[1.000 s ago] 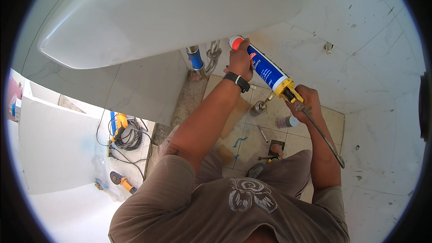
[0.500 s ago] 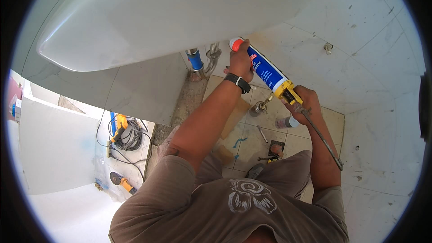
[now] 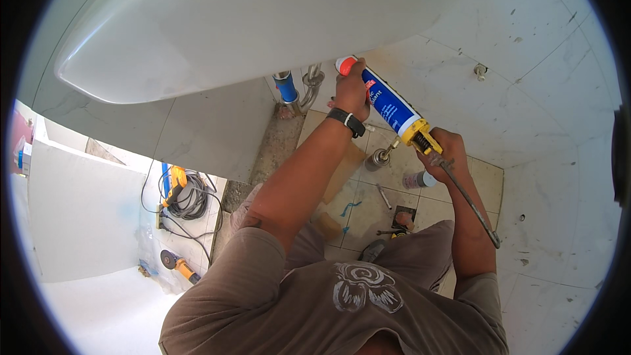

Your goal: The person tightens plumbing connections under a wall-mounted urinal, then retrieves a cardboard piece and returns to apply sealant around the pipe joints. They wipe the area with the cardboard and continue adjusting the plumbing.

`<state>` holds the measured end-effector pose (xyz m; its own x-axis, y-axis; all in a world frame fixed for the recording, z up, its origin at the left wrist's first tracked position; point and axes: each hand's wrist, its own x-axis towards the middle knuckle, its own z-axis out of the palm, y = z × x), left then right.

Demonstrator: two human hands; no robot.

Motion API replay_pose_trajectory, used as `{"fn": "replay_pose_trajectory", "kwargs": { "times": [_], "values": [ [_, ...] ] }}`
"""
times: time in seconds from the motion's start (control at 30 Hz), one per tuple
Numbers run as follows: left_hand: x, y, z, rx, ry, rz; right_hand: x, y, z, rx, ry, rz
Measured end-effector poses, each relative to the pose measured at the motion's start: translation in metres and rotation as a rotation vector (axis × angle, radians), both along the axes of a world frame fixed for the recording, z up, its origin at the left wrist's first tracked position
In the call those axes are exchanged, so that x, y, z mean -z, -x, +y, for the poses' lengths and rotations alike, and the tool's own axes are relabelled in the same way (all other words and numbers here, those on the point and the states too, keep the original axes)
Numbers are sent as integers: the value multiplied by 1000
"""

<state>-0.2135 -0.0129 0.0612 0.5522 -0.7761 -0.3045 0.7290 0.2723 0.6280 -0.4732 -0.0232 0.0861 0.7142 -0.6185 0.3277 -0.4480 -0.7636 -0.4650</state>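
A blue sealant cartridge [image 3: 392, 106] with a red and white front end sits in a yellow caulking gun [image 3: 418, 135]. My left hand [image 3: 353, 94] is wrapped round the cartridge near its front. At the back end my right hand [image 3: 447, 152] closes round the gun's handle, and the bent metal rod [image 3: 470, 204] sticks out past my wrist. The front of the cartridge points up to the underside of a large white basin [image 3: 217, 33], whose lower edge hides the nozzle. Just left of my left hand stand the metal drain pipe [image 3: 311, 85] and a blue-wrapped pipe [image 3: 286, 88].
On the tiled floor are a metal fitting [image 3: 377, 159], a can [image 3: 418, 179], a pen-like stick [image 3: 384, 196] and a drain hole [image 3: 402, 217]. To the left lie a coiled cable [image 3: 190, 198], a yellow power tool [image 3: 174, 183] and an angle grinder [image 3: 179, 265]. A wall outlet pipe [image 3: 480, 71] juts at right.
Almost nothing differs. The right hand and the gun's rod have shifted very slightly, while both hands keep their hold.
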Motion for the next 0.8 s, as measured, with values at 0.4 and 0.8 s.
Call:
{"fn": "replay_pose_trajectory", "kwargs": {
  "times": [0.4, 0.8],
  "values": [
    [7, 2, -5, -33, 1, 13, 7, 1, -7, -62, 0, -23],
    [17, 0, -8, 31, -1, -16, 19, -1, -10, -80, 6, -72]
  ]
}}
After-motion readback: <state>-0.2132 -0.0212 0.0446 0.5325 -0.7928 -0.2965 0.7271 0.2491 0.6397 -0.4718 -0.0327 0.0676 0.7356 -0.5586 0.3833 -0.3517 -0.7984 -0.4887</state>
